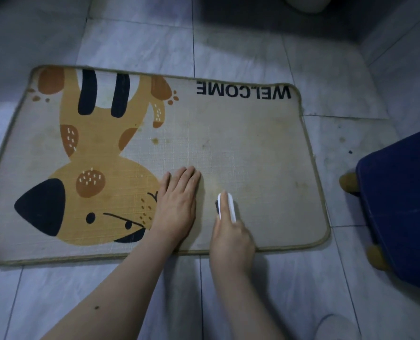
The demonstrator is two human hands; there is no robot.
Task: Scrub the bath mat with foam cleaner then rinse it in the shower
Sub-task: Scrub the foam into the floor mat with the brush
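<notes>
I see the bath mat lying flat on the tiled floor, its long axis running left to right across my view. Its printed side faces up, and the word WELCOME along the far edge reads upside down from here, so the mat's top points toward me. The cartoon animal on the left half is likewise inverted, its head at the near edge. Brownish stains dot the plain right half.

My left hand lies palm down on the mat near the middle of the near edge, fingers straight and close together, pointing away from me, pressing the fabric flat. The forearm reaches in from the lower left.

My right hand grips a small white brush with a dark underside, just right of the left hand. The index finger stretches along the brush's top, and the other fingers curl round its back end. The brush's long axis points away from me, tilted slightly left, and it sits on the mat.

A dark blue stool with tan feet stands on the floor to the right, apart from the mat.
</notes>
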